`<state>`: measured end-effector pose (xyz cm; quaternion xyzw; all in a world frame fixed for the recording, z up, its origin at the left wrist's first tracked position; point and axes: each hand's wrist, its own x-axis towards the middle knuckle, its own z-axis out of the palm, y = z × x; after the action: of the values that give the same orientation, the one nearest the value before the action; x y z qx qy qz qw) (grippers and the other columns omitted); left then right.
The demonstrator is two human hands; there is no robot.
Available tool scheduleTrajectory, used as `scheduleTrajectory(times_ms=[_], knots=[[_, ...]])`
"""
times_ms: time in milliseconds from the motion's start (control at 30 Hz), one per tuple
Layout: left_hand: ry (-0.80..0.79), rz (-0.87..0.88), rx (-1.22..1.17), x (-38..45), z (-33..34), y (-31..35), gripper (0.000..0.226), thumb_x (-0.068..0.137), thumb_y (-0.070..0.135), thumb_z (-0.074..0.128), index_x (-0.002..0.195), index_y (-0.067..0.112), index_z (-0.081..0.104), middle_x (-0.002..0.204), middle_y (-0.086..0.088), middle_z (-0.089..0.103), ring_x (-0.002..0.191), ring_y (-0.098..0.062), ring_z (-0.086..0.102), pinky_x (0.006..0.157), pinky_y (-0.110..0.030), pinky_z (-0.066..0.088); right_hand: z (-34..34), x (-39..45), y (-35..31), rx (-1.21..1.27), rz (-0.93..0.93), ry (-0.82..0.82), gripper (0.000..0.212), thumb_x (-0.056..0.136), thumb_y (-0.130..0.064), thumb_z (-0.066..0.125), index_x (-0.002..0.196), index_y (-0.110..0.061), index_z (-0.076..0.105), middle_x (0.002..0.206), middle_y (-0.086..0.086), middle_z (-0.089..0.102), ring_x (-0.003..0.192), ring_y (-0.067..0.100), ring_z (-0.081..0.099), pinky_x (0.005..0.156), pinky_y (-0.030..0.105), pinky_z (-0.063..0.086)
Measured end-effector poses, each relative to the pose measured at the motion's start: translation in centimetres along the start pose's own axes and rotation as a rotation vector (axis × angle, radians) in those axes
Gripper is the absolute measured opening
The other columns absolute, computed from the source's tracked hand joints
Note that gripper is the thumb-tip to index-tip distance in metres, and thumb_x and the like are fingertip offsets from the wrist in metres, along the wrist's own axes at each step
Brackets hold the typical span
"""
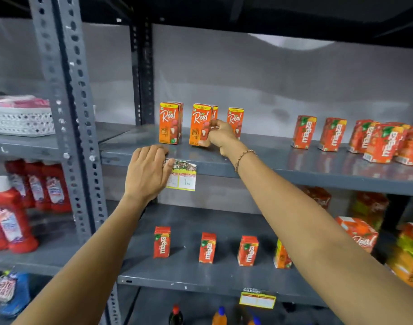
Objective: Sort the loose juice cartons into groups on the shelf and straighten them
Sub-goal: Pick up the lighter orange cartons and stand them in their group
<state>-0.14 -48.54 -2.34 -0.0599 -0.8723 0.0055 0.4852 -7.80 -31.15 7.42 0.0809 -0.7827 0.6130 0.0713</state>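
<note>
On the upper shelf we see our right hand, grip clamped on the middle Real carton, standing upright between two others. Left hand rests flat on the shelf edge, fingers spread, over the price tag. Maaza cartons stand grouped well to the right.

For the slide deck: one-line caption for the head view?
Right hand grips an orange Real juice carton on the grey metal shelf; left hand rests on its edge.
</note>
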Motion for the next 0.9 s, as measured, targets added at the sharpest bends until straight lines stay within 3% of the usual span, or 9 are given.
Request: scheduleTrajectory(times_ms=[167,500,767,833,900], knots=[[0.009,0.007,-0.009,0.0,0.3,-0.2,0.055,0.100,0.042,0.018,0.095,0.007,0.060,0.096,-0.010,0.064,0.079,-0.029,0.057,0.078,-0.035,0.034,0.7,0.8,0.3,-0.014,0.043,-0.011,0.079,0.066,0.015,0.073,0.136,-0.010,0.046,0.130,0.007,0.060,0.123,0.025,0.054,0.102,0.041,0.047],[0.050,0.011,-0.019,-0.2,0.2,0.1,0.060,0.100,0.044,0.014,0.094,0.006,0.060,0.094,-0.010,0.064,0.076,-0.027,0.056,0.078,-0.032,0.032,0.9,1.2,0.5,-0.158,0.022,-0.012,0.061,0.074,0.004,0.073,0.129,-0.011,0.050,0.130,0.006,0.060,0.124,0.024,0.053,0.104,0.037,0.046],[0.056,-0.111,-0.139,0.0,-0.2,0.9,0.051,0.099,0.039,0.017,0.093,0.011,0.059,0.095,-0.005,0.064,0.084,-0.022,0.054,0.083,-0.029,0.031,0.2,1.0,0.8,-0.182,-0.005,-0.047,0.065,0.070,-0.004,0.079,0.129,-0.009,0.050,0.129,0.006,0.061,0.124,0.024,0.055,0.105,0.038,0.044],[0.085,-0.124,-0.141,-0.1,-0.4,1.8,0.050,0.100,0.035,0.020,0.094,0.011,0.064,0.097,-0.004,0.066,0.091,-0.021,0.056,0.086,-0.031,0.033,-1.0,0.2,1.2,-0.144,-0.051,-0.008,0.071,0.072,-0.008,0.079,0.134,-0.008,0.045,0.134,0.007,0.057,0.125,0.024,0.053,0.103,0.035,0.045],[0.107,-0.080,-0.083,-0.2,-0.4,3.5,0.046,0.100,0.031,0.026,0.099,0.012,0.068,0.103,-0.003,0.068,0.099,-0.022,0.058,0.094,-0.033,0.033,-3.1,-1.2,1.6,-0.100,-0.133,0.071,0.060,0.077,-0.009,0.075,0.131,-0.006,0.048,0.133,0.009,0.058,0.121,0.022,0.056,0.100,0.031,0.046]])
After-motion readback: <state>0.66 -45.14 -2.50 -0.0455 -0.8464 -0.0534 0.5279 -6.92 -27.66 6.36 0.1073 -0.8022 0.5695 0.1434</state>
